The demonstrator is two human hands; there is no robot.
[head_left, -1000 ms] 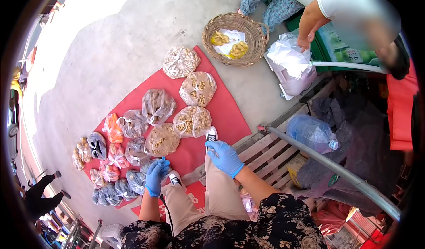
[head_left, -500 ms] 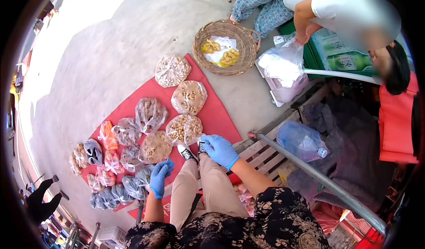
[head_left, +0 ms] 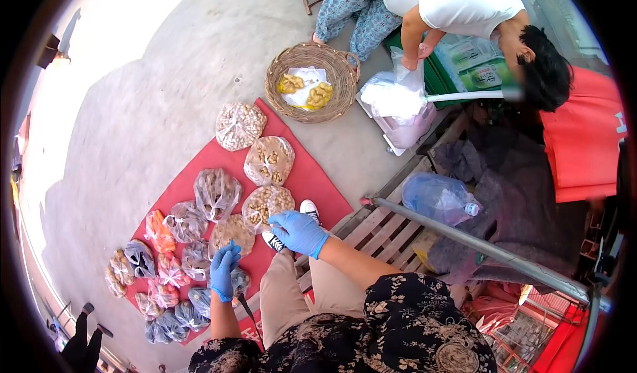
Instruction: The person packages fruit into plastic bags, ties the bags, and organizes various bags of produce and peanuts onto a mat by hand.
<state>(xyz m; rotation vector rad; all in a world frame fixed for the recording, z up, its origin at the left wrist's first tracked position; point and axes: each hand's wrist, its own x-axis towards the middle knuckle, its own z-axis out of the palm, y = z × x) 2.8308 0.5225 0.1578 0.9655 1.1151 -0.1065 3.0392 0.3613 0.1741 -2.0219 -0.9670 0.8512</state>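
Observation:
My left hand (head_left: 224, 270), in a blue glove, hovers at the right edge of the bagged goods, its fingers drawn together. My right hand (head_left: 298, 232), also gloved in blue, is over my shoes, its fingers bent and closed toward the thumb. Whatever either hand may pinch is too small or hidden to make out. Closest to the right hand lies a clear bag of small tan pieces (head_left: 268, 204). Beside the left hand are a bag of pale brown pieces (head_left: 232, 232) and a dark bag (head_left: 240, 281). These bags rest on a red cloth (head_left: 318, 186).
Several more bags, including an orange one (head_left: 159, 230), cover the cloth. A wicker basket (head_left: 273, 81) holds yellowish roots on white paper. A person (head_left: 464, 4) leans over a plastic bag (head_left: 410, 74) on a scale. A metal pole (head_left: 478, 243) and wooden slats (head_left: 381, 240) lie to the right.
The view has shifted, so the basket and scale appear further left. My right hand has moved left and down toward the bags; a foot has stepped apart from the other.

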